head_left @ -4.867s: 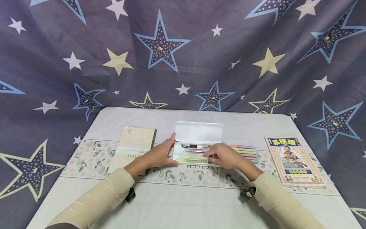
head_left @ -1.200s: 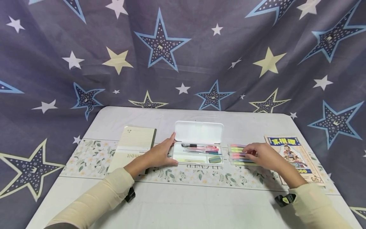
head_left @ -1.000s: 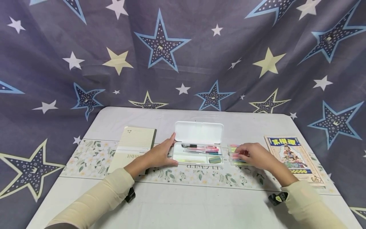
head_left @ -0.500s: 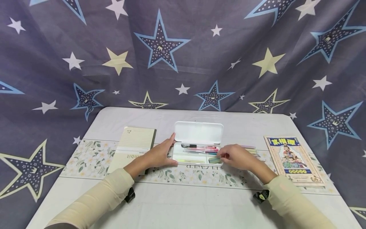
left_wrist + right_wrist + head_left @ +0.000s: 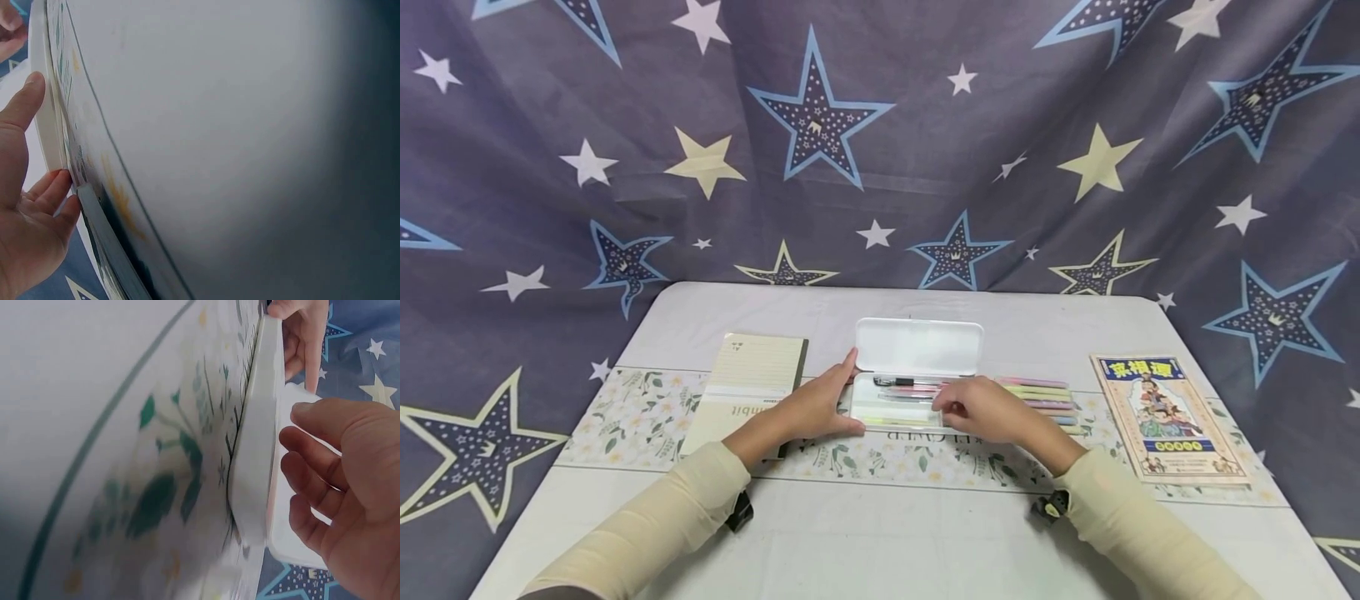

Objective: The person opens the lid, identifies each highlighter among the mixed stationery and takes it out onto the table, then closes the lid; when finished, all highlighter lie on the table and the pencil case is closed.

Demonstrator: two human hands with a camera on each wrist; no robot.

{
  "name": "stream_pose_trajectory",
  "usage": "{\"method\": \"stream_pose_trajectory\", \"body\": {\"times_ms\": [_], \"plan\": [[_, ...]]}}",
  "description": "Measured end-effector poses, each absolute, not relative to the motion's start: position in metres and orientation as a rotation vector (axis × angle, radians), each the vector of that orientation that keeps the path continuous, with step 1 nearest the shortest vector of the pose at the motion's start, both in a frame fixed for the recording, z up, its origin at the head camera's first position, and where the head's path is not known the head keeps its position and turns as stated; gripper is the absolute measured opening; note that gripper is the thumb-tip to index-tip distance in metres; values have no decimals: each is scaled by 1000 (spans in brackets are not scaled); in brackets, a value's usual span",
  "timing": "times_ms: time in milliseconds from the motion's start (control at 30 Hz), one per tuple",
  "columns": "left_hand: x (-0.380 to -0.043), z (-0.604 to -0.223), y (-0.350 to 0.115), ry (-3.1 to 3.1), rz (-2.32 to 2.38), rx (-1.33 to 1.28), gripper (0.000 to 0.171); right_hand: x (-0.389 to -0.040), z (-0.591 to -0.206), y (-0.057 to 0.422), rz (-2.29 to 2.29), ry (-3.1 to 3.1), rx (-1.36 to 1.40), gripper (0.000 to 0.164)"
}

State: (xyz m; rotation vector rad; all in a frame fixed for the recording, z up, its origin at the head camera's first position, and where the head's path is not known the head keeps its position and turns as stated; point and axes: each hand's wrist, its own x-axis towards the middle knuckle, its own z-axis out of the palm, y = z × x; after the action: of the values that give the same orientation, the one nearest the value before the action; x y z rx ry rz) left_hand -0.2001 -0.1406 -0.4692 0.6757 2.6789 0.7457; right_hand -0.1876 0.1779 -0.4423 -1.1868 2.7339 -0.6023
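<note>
A white pencil case [image 5: 925, 346] lies with its lid raised. In its base are a black-capped pen [image 5: 892, 382], several reddish pens and a yellow-green strip [image 5: 887, 422]. My left hand [image 5: 820, 404] rests at the case's left end, thumb by the front corner and fingers toward the back. In the left wrist view its fingers are spread against the case wall [image 5: 47, 134]. My right hand [image 5: 981, 408] is over the case's right part, hiding the small compartment. Its fingers [image 5: 306, 469] bend loosely above the rim in the right wrist view, with nothing visible between them and the thumb.
Several pastel pens [image 5: 1037, 394] lie in a row right of the case. A cream notebook [image 5: 748, 375] is on the left, partly under my left forearm. On the right lies an illustrated booklet [image 5: 1168, 421]. A star-patterned cloth [image 5: 880, 192] hangs behind the table [image 5: 880, 533].
My right hand has moved left from the row of pens to the pencil case, uncovering the pens. The green block in its right compartment is now hidden. My left hand has stayed put.
</note>
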Motion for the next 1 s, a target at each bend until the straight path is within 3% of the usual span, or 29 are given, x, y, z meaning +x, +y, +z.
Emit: {"method": "stream_pose_trajectory", "body": {"times_ms": [333,467,633,767,1000], "plan": [[-200,-469,-141,2674,741,677,136,-187,-445,159,-479,2728,-1267,16],[-201,-470,-142,2678,736,694,136,-185,-445,156,-407,2709,-1273,4],[-201,-470,-142,2675,744,695,136,-184,-444,154,-339,2685,-1326,21],[-200,-469,-141,2675,745,694,135,-184,-445,153,-347,2685,-1299,3],[-201,-469,-141,2678,738,685,135,-183,-445,153,-402,2690,-1235,6]]}}
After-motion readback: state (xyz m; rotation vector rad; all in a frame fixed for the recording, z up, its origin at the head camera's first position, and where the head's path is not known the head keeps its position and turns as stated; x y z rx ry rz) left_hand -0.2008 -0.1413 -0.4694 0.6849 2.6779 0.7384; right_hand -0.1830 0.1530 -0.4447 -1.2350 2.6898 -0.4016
